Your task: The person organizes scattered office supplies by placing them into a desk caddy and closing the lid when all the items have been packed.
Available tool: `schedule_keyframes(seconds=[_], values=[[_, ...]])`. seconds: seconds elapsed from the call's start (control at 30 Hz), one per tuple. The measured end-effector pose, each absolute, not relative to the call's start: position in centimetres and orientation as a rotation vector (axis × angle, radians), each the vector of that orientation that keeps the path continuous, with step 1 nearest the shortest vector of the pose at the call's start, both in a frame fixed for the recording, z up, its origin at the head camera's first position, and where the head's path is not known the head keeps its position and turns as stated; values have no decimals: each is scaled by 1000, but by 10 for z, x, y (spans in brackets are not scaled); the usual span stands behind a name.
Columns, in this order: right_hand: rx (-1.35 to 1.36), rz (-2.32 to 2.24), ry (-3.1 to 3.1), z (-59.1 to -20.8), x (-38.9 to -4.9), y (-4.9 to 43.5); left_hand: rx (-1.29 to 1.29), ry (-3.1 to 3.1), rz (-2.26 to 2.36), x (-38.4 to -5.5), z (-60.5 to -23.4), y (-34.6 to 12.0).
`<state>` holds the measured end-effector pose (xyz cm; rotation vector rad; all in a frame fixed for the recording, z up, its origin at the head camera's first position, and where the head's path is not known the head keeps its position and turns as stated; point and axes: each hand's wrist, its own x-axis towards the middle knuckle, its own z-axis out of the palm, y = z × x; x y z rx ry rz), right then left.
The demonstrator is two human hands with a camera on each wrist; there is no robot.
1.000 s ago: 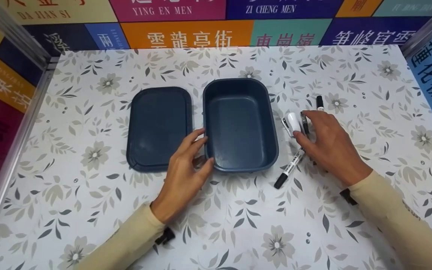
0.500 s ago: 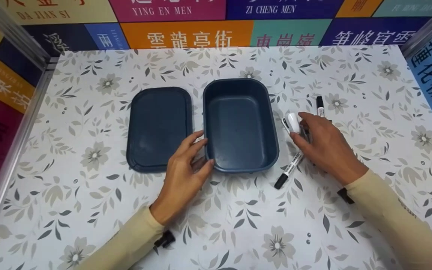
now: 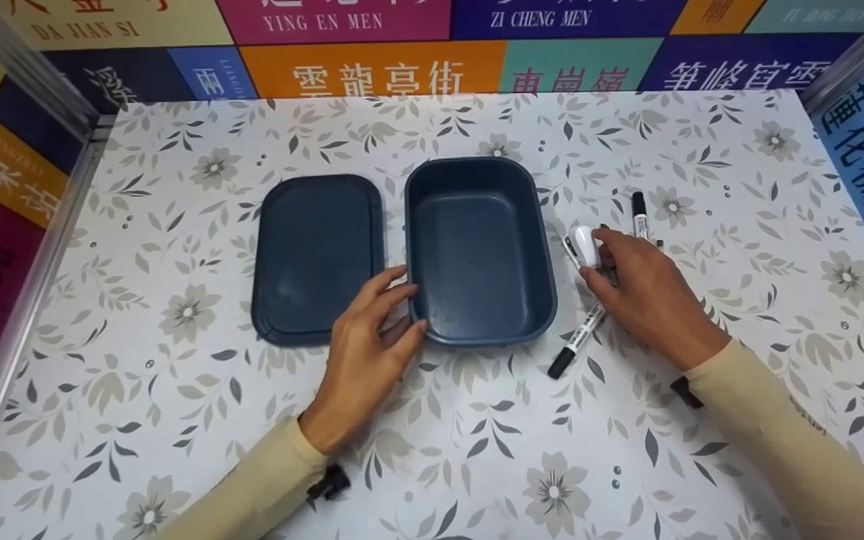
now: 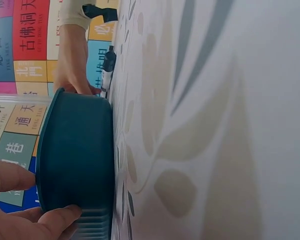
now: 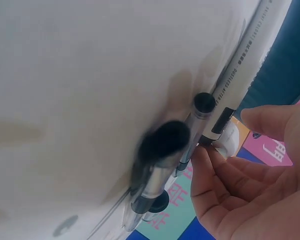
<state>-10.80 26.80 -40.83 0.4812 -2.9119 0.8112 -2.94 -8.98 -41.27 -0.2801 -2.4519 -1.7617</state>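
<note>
My left hand (image 3: 368, 345) rests at the near left side of a dark blue box (image 3: 469, 270). In the left wrist view the thumb touches its rim and the other fingertips lie on the outer wall. My right hand (image 3: 653, 289) reaches over writing tools right of the box. Its thumb and forefinger stand close around a small white, rounded object (image 3: 586, 244) like a mini stapler, the thumb apart from the fingers in the right wrist view. Below the hand lies a white marker with black ends (image 3: 578, 341), partly hidden. Pens with black ends (image 5: 170, 137) lie beside the fingers.
A flat dark blue lid (image 3: 319, 259) lies left of the box, partly behind my left hand. Another black-capped marker (image 3: 640, 214) lies beyond the right hand. The table (image 3: 439, 465) has a leaf-and-flower cover; colourful printed panels (image 3: 372, 67) bound its back and sides.
My right hand has shifted slightly left, closer around the white object, uncovering more of the far marker. The left hand, box and lid have barely moved.
</note>
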Motion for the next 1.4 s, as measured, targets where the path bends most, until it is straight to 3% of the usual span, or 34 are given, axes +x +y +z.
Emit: schedule_keyframes(seconds=[1.4], values=[[354, 746, -2883, -405, -116, 261, -148, -2418, -1867, -22, -409, -82]])
